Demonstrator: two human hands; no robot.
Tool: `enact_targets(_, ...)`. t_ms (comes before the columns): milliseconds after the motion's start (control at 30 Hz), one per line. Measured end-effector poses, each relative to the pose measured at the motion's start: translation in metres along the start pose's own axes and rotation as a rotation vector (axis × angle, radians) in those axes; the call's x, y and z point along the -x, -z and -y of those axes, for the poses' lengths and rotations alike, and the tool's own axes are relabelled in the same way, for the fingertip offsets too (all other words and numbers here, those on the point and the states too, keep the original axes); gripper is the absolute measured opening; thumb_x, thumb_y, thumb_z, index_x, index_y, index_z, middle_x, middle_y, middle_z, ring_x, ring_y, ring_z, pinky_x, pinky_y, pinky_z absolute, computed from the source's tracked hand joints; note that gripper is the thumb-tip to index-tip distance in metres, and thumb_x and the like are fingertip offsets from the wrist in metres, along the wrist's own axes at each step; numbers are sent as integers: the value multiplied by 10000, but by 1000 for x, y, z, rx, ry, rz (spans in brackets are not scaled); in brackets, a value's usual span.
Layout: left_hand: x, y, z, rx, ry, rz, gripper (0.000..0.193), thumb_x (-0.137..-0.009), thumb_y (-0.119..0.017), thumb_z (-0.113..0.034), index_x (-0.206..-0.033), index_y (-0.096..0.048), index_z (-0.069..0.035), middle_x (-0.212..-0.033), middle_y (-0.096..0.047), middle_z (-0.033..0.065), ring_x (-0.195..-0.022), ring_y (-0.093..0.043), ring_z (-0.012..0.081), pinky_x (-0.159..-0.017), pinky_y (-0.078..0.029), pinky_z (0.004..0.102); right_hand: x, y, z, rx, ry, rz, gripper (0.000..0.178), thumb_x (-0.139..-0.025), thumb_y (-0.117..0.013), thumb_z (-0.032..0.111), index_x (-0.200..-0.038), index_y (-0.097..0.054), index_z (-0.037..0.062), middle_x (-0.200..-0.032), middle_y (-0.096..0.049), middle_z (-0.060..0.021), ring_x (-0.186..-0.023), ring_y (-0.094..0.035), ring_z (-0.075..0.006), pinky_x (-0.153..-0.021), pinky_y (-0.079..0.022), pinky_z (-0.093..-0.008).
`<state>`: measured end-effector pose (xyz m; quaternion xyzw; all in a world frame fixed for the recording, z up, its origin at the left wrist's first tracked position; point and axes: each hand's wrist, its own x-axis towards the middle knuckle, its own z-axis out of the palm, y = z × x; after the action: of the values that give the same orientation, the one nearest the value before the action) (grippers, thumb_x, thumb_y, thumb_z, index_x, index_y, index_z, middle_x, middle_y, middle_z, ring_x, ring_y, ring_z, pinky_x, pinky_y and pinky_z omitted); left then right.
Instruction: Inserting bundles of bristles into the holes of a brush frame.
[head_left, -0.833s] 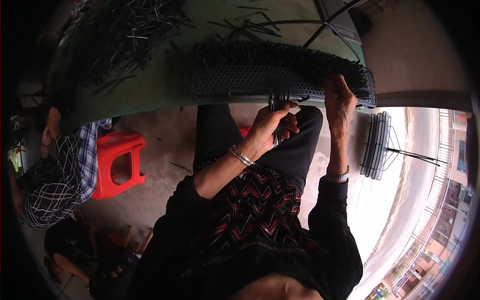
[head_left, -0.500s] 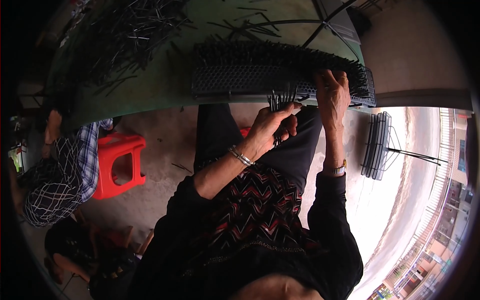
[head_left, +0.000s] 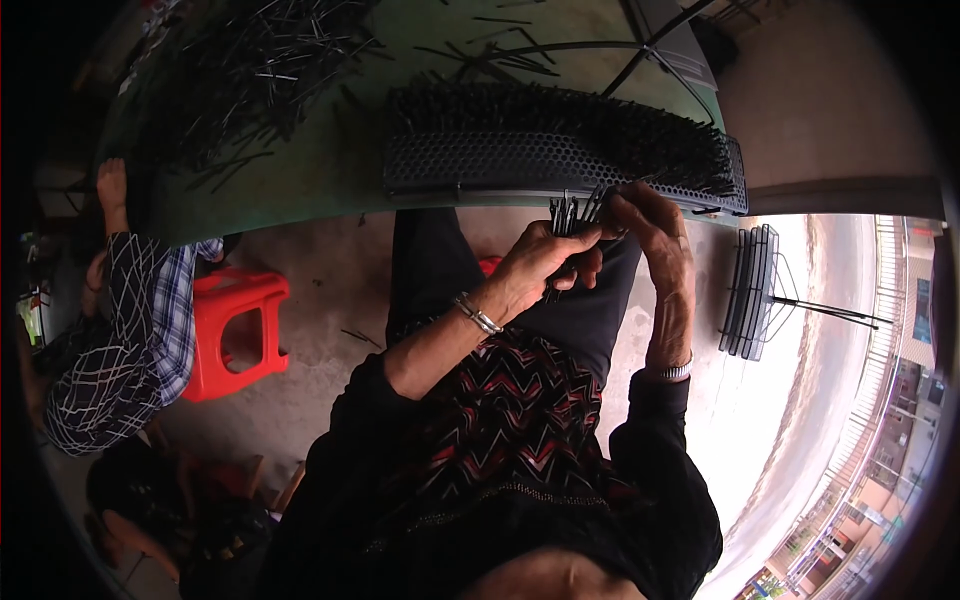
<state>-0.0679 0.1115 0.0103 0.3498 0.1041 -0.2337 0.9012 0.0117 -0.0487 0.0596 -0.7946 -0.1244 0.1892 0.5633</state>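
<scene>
My left hand [head_left: 551, 258] is closed round a bundle of thin black sticks [head_left: 567, 212], whose ends stand up above the fist. Beside it my right hand [head_left: 650, 222] reaches to the bundle's right side with bent fingers. Its fingertips are close together, and whatever they pinch is too dark to make out. Just beyond both hands, a long black perforated panel [head_left: 470, 160] lies along the table's near edge. Many of its holes along the far part and right end carry a dense row of short black bristles [head_left: 560, 108]; the near left part shows bare holes.
A large heap of loose black sticks [head_left: 270, 75] lies on the green table [head_left: 330, 180]. Thin black rods [head_left: 640, 60] cross above the panel's far side. A red stool [head_left: 235, 330] and a person in checked clothing [head_left: 110, 330] are at left. A slatted rack [head_left: 752, 290] stands at right.
My right hand has drawn back from the bristles at the panel's right end, down and left to the bundle. The co-worker's hand at left has moved up to the table edge.
</scene>
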Motion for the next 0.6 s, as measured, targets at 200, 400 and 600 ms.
enact_targets(200, 0, 3, 5, -85, 59, 34, 304, -955, -582, -312, -1081, -653, -44, -780, -694, 72, -684, -670, 154, -451, -352, 222, 10, 9, -3, -89, -110, 37, 215, -900, -634, 181, -953, -626, -27, -791, -624, -53, -720, -585, -121, -672, -464, -265)
enact_targets(400, -11, 10, -4, 39, 12, -146, 376, -954, -576, -354, -1109, -616, -15, -922, -717, 134, -808, -706, 208, -502, -495, 283, 10, 9, 11, 54, 218, -517, 124, -919, -574, 86, -973, -617, -18, -803, -680, -94, -751, -672, -150, -699, -524, -263)
enact_targets(600, -21, 5, 2, 206, -16, -234, 267, -974, -529, -249, -1096, -595, -21, -987, -687, 173, -866, -694, 254, -578, -545, 306, -12, 0, -8, 326, 346, -698, 108, -927, -558, 76, -983, -622, 10, -818, -703, -90, -760, -691, -142, -707, -533, -265)
